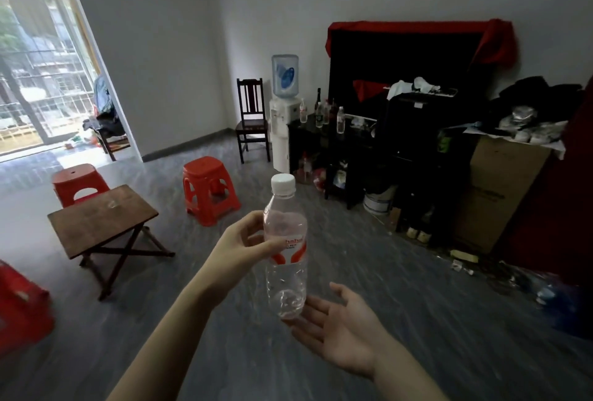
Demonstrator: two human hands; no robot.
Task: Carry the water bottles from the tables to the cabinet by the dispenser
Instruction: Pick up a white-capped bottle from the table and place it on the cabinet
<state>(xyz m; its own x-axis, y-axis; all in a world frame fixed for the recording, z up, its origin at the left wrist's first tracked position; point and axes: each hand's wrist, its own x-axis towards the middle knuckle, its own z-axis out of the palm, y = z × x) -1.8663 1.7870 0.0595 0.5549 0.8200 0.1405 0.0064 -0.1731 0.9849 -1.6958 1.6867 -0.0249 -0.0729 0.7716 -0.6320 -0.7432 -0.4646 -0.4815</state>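
A clear plastic water bottle (286, 275) with a white cap and a red and white label stands upright in the air in front of me. My left hand (239, 248) grips it round the middle. Under the bottle's base lies my right hand (340, 325), palm up with fingers straight. Across the room a white water dispenser (284, 124) with a blue jug stands beside a dark cabinet (308, 137). Several bottles (324, 113) stand on the cabinet top. A small wooden folding table (102, 217) is at my left.
Red plastic stools (210, 190) stand on the grey floor around the table. A dark wooden chair (252, 118) sits left of the dispenser. Boxes, a bucket and clutter line the right wall. A glass door is at the far left.
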